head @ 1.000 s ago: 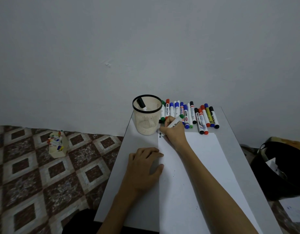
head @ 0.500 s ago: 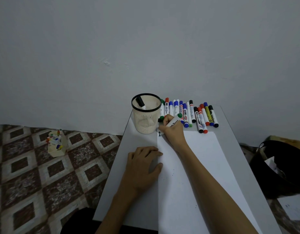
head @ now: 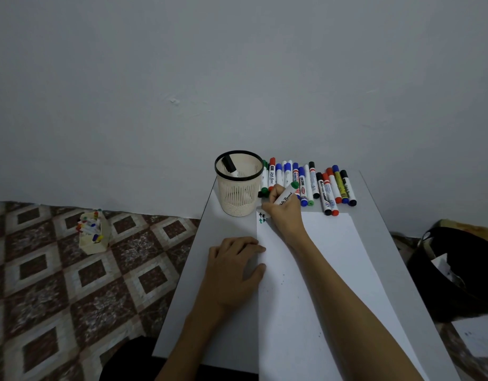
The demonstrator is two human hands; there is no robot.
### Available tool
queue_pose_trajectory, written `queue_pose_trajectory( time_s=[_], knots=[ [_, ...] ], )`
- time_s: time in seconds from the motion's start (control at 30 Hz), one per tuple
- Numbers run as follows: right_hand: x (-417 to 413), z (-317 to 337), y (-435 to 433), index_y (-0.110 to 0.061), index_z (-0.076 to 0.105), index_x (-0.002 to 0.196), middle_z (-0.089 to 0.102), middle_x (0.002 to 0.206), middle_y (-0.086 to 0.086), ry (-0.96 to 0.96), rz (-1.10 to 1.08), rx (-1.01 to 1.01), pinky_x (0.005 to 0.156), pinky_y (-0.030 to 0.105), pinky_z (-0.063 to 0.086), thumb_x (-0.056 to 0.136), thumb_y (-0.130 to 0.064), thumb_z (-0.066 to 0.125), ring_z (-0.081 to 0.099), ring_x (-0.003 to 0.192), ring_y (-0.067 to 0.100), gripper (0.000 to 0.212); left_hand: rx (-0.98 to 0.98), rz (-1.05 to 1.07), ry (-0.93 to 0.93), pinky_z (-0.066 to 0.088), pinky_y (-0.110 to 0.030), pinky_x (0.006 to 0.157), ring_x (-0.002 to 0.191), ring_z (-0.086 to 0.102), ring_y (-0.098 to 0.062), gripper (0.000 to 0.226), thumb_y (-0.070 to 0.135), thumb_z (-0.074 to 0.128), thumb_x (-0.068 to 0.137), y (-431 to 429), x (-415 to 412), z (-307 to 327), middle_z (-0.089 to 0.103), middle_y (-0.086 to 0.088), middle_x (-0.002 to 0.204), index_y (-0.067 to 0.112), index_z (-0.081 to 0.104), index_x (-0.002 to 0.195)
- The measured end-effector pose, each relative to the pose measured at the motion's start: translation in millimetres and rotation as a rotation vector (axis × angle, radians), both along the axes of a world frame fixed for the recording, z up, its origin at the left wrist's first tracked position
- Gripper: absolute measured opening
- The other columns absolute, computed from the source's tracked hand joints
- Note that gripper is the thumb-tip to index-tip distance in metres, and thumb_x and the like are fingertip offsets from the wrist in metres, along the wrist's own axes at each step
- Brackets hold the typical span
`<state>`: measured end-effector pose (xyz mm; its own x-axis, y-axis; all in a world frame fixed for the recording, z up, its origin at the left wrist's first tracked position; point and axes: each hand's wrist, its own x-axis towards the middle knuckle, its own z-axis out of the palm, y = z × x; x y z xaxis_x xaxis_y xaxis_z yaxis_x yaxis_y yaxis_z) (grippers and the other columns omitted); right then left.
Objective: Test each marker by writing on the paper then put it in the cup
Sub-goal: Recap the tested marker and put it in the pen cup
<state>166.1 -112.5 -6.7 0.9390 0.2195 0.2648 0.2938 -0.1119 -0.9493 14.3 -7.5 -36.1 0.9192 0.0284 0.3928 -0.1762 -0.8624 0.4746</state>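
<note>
**Green marker on the paper, one in the cup**

Left hand (head: 234,268) lies flat with relaxed fingers on the bench (head: 226,229), fingertips on the left edge of the one paper (head: 319,270). Right hand (head: 284,213) pinches one green marker (head: 285,196), tip down at the paper's top-left corner beside two scribbles (head: 262,218). Just past that, one cup (head: 238,188) holds one black marker (head: 229,164). Right of it is a row of markers (head: 328,188), fourteen-ish; they overlap, so no exact count.

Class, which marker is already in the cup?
The black-capped marker leaning inside the cup; the other markers lie on the table, bar the green marker the right hand holds.
</note>
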Motion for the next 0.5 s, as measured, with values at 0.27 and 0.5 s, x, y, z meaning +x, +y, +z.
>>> queue_pose_trajectory(
  time_s=[0.27,0.5],
  knots=[
    [-0.3,0.7,-1.5,-0.009,0.045,0.071,0.047,0.067,0.002,0.071,-0.034,0.06,0.052,0.011,0.044,0.077,0.016,0.06,0.051,0.052,-0.005,0.03,-0.001,-0.003,0.011,0.027,-0.03,0.09,0.115,0.045,-0.009,0.041,0.05,0.042,0.081,0.1,-0.7,1.9,0.056,0.012,0.122,0.031,0.061,0.112],
    [-1.7,1.4,-0.7,-0.014,0.047,0.074,0.049,0.071,-0.003,0.106,-0.05,0.055,0.053,0.009,0.045,0.079,0.013,0.062,0.055,0.056,-0.004,0.031,-0.003,-0.005,0.017,0.025,-0.029,0.091,0.115,0.045,-0.01,0.042,0.051,0.041,0.081,0.1,-0.3,0.5,0.056,0.011,0.122,0.03,0.061,0.113]
  ],
)
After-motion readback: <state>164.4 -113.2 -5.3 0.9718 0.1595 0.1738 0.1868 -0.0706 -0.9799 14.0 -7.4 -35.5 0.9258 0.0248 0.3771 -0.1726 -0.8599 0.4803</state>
